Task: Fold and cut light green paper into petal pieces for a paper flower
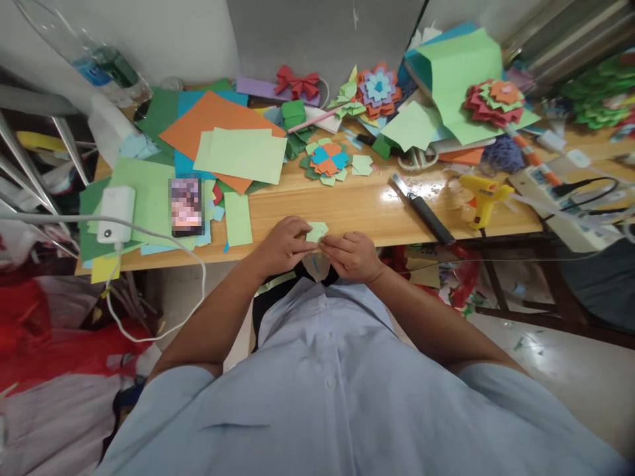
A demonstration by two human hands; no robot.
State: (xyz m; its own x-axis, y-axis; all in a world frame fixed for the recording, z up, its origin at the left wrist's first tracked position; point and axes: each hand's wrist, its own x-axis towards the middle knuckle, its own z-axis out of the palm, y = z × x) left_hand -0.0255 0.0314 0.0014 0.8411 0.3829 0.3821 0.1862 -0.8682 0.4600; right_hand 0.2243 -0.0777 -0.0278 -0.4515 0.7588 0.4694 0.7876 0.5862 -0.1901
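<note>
A small pale green piece of paper (317, 231) is held between both hands at the table's front edge. My left hand (285, 248) pinches it from the left, with thumb and fingers at its edge. My right hand (353, 256) has its fingertips closed on the paper's lower right corner. Just beyond the hands lie a layered paper flower (327, 160) in orange, blue and green and a small green paper piece (362, 165). To the left is a pale green paper strip (239, 219).
Coloured paper sheets (183, 132), a phone (186, 205) and a white charger (116, 213) with its cable occupy the left side. On the right lie a black-handled cutter (430, 218), a yellow glue gun (481, 198) and a power strip (565, 205). Finished paper flowers (380, 89) sit at the back.
</note>
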